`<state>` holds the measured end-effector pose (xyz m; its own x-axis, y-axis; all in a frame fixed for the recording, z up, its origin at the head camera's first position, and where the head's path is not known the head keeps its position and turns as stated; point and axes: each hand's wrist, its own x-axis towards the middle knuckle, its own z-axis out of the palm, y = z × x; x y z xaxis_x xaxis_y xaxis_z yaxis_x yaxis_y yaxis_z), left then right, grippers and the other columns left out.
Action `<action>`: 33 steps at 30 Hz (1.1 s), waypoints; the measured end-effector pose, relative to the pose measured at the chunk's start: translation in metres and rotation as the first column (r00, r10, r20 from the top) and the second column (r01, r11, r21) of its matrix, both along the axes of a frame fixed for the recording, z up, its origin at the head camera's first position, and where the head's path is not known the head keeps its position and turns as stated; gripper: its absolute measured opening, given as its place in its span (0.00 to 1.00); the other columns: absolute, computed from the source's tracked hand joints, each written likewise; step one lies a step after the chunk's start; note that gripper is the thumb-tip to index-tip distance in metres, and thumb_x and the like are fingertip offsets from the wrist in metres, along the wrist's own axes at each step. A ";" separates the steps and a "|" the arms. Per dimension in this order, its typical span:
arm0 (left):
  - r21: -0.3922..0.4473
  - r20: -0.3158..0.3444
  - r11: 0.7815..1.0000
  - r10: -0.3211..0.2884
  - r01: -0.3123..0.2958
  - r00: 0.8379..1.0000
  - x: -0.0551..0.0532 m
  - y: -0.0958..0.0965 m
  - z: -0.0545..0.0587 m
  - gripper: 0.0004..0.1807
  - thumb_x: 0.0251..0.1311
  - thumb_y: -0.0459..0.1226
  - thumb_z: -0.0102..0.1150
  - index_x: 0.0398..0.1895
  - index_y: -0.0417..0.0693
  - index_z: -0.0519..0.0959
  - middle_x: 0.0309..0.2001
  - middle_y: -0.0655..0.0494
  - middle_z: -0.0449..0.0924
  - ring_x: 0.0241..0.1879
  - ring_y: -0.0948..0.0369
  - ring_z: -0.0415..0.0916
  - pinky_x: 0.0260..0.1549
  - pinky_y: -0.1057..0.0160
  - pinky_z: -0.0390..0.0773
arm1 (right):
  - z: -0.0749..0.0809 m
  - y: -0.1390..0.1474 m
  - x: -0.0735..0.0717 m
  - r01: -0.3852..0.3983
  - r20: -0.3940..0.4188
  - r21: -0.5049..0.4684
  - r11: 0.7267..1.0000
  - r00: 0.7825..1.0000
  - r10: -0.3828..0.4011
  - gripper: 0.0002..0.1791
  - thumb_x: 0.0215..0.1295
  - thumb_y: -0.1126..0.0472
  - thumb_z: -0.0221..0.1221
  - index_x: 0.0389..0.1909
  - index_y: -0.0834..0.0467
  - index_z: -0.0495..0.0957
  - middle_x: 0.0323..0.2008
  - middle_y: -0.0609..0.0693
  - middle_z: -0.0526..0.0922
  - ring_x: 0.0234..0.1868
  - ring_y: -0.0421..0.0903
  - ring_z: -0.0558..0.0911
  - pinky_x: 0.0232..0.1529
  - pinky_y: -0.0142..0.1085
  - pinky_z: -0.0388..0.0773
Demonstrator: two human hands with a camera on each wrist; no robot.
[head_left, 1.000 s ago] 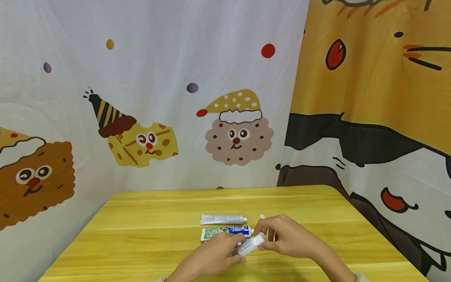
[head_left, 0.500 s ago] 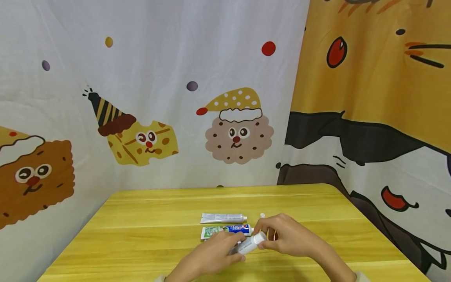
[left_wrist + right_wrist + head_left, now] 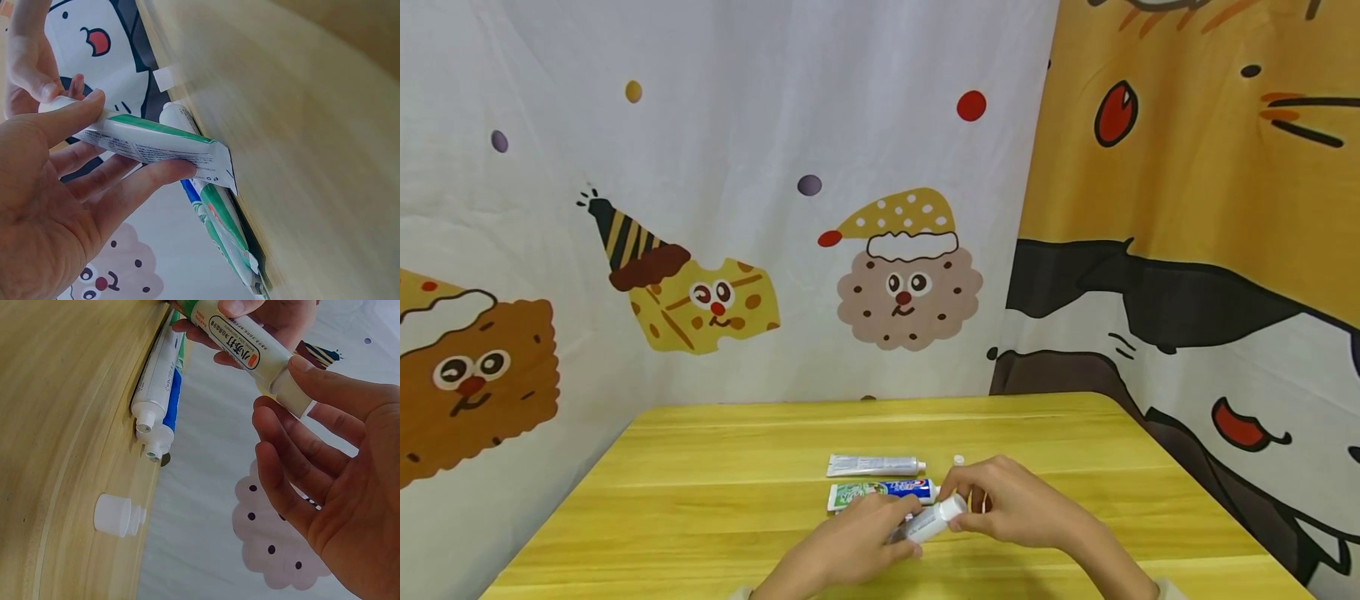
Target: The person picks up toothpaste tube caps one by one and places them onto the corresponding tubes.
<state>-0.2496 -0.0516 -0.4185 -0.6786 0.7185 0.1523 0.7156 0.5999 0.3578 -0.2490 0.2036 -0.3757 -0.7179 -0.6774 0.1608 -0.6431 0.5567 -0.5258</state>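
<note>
My left hand grips a white and green toothpaste tube, thumb on one side and fingers around the other. The tube slants, its flat crimped end low and its capped end up toward my right hand. With thumb and fingertips, that hand pinches the white cap at the tube's end. Behind the hands a green and blue toothpaste tube lies on the table. Farther back lies a silvery white tube. In the right wrist view, a white tube shows a bare nozzle.
White caps stand in a row on the yellow wooden table, to the right of the lying tubes. A curtain with cartoon prints hangs behind the table's far edge.
</note>
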 end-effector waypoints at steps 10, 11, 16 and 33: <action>-0.002 0.000 1.000 0.000 0.000 1.000 0.000 0.000 0.000 0.17 0.67 0.48 0.67 0.54 0.54 0.80 0.36 0.71 0.80 0.29 0.75 0.69 0.32 0.73 0.72 | -0.001 0.000 0.000 -0.001 -0.010 0.001 1.000 1.000 0.001 0.09 0.67 0.51 0.68 0.46 0.43 0.83 0.29 0.33 0.81 0.28 0.28 0.78 0.31 0.28 0.80; -0.003 0.000 1.000 0.001 -0.001 1.000 0.000 0.000 0.000 0.17 0.67 0.48 0.67 0.54 0.54 0.80 0.36 0.71 0.80 0.29 0.75 0.69 0.32 0.73 0.72 | -0.001 0.000 0.000 -0.001 -0.011 0.001 1.000 1.000 0.001 0.09 0.67 0.51 0.68 0.46 0.43 0.83 0.29 0.33 0.81 0.28 0.28 0.78 0.31 0.28 0.80; -0.006 0.000 1.000 0.005 -0.005 1.000 0.000 0.000 0.000 0.17 0.66 0.48 0.67 0.53 0.54 0.80 0.36 0.71 0.79 0.30 0.74 0.69 0.32 0.73 0.71 | 0.001 0.000 0.001 0.002 0.001 0.003 1.000 1.000 -0.002 0.09 0.67 0.50 0.68 0.46 0.43 0.83 0.29 0.33 0.81 0.28 0.28 0.78 0.31 0.28 0.79; -0.013 0.011 1.000 0.011 -0.011 1.000 0.000 0.001 -0.001 0.18 0.67 0.49 0.66 0.55 0.55 0.80 0.38 0.70 0.81 0.31 0.75 0.70 0.32 0.72 0.72 | -0.001 0.000 -0.001 -0.003 0.004 0.014 1.000 1.000 0.003 0.09 0.68 0.50 0.67 0.46 0.42 0.83 0.26 0.33 0.80 0.27 0.28 0.78 0.30 0.28 0.79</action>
